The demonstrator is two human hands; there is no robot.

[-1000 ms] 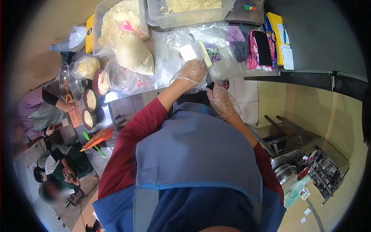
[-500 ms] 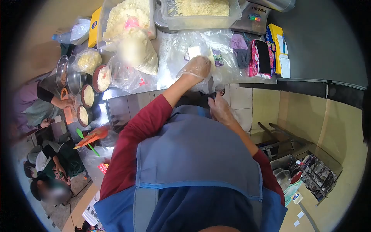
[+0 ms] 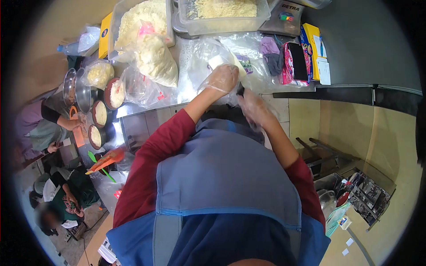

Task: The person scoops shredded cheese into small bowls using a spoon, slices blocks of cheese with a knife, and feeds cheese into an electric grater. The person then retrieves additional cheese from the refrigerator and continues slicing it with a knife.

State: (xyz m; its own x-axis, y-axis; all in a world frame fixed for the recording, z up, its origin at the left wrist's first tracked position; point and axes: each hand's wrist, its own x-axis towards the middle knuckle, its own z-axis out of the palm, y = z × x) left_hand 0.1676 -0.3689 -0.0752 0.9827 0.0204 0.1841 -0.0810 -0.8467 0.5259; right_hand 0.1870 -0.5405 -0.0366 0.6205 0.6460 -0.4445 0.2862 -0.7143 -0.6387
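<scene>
A pale block (image 3: 216, 62), its exact kind unclear, lies on clear plastic sheeting (image 3: 195, 57) near the counter's front edge. My left hand (image 3: 223, 78), in a clear plastic glove, is closed over its near end, and the fingers hide part of it. Beside the block is a wrapper (image 3: 245, 64) with purple and green print. My right hand (image 3: 256, 109), also gloved, is closed on a knife (image 3: 241, 90) just right of my left hand. Only the dark handle part of the knife shows; its blade cannot be made out.
Tubs of pale crumbs (image 3: 224, 27) stand at the back, with a filled plastic bag (image 3: 156, 60) at left. Several round tins (image 3: 101, 113) line the left counter, where a co-worker's hand (image 3: 73, 123) rests. A phone (image 3: 297, 61) and cloth (image 3: 271, 55) lie at right.
My right hand has risen with the knife, closer to my left hand, and the blade has gone from sight. My left hand has shifted slightly left. The whole view has shifted a little.
</scene>
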